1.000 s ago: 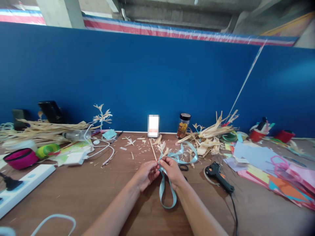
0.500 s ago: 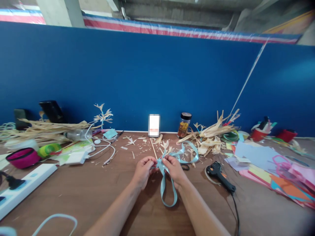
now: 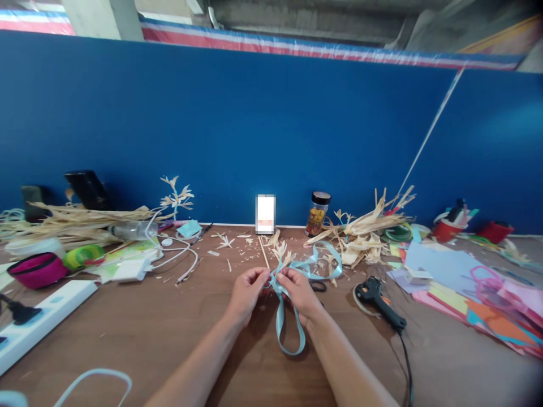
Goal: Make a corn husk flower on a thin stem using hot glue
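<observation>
Both hands meet over the middle of the brown table, pinching a light-blue ribbon [image 3: 302, 339]. My left hand [image 3: 246, 293] is closed with thumb and forefinger together at the ribbon's gathered part. Close beside it, my right hand [image 3: 300, 291] pinches the same ribbon, thumb on top. One loop hangs down below the fingers, and another stretch curls away to the right on the table. Pale dried-husk petals [image 3: 280, 253] of a small flower stick up just beyond the fingertips. The flower's stem is mostly hidden by the fingers and ribbon.
A black glue gun [image 3: 382, 305] with its cord lies to the right, near coloured paper sheets [image 3: 445, 268]. A lidded jar [image 3: 317, 215] and dried husks [image 3: 369, 226] stand behind. At left are a white power strip [image 3: 46, 322], white cables [image 3: 186, 257] and a husk flower [image 3: 176, 195].
Both hands keep their pinch on the ribbon, with only slight finger movement. The husk petals have tipped a little to the left, and the camera view has shifted slightly.
</observation>
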A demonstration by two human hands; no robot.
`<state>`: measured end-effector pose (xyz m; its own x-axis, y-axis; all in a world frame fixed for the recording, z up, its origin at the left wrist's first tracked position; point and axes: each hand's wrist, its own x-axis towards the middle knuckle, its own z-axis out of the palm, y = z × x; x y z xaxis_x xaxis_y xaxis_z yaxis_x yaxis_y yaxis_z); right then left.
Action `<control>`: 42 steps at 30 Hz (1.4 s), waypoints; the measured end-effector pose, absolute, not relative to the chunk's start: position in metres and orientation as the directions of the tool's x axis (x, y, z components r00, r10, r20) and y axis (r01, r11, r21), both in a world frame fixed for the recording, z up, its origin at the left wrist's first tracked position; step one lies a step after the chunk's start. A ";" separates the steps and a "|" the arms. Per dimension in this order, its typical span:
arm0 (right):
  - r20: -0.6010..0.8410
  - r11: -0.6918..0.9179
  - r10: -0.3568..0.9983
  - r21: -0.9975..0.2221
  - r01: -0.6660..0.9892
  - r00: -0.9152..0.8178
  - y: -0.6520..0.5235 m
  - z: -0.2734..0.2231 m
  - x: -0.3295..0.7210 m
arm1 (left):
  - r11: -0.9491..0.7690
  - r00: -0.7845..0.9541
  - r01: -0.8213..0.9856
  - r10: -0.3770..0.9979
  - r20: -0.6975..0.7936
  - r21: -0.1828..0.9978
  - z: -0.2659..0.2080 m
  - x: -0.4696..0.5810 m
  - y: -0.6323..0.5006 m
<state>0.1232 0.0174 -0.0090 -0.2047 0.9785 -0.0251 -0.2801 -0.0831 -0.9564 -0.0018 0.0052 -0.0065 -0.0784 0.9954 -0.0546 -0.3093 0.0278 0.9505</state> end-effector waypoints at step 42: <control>0.100 0.114 0.968 -0.992 0.046 -0.231 0.016 -0.015 0.118 | 0.125 0.056 -0.410 0.992 -0.111 0.903 -0.010 -0.004 0.008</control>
